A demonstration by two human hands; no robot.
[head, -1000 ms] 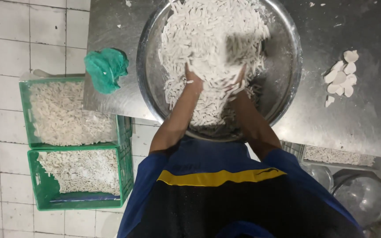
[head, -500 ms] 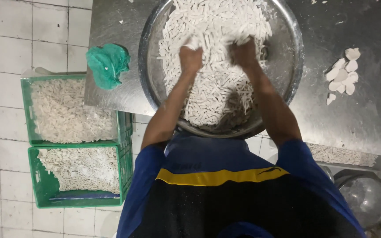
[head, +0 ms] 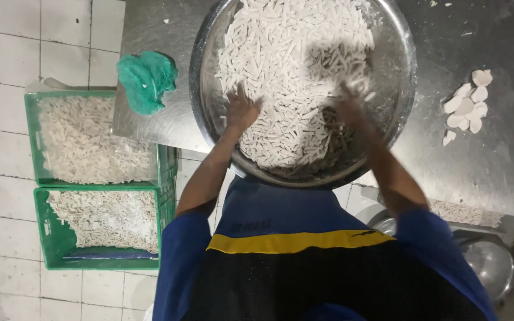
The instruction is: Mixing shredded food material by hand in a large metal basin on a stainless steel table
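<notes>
- The steel worktop (head: 495, 154) carries a wide metal bowl (head: 403, 71) near its front edge, dusted with flour.
- The bowl holds a heap of white dough strips (head: 287, 53), piled thickest toward its left and far side.
- Two green crates (head: 168, 172) sit on the tiled floor (head: 7, 59) to the left, both holding more white strips.
- The left hand (head: 242, 110) lies on the strips inside the bowl, grip wide, fingers spread flat.
- The right hand (head: 347, 107) is in the bowl too, blurred among the strips; I cannot tell its grip.
- A crumpled green cloth (head: 147, 80) rests on the worktop just left of the bowl.
- A few white dough scraps (head: 468, 107) lie on the worktop well to the right.
</notes>
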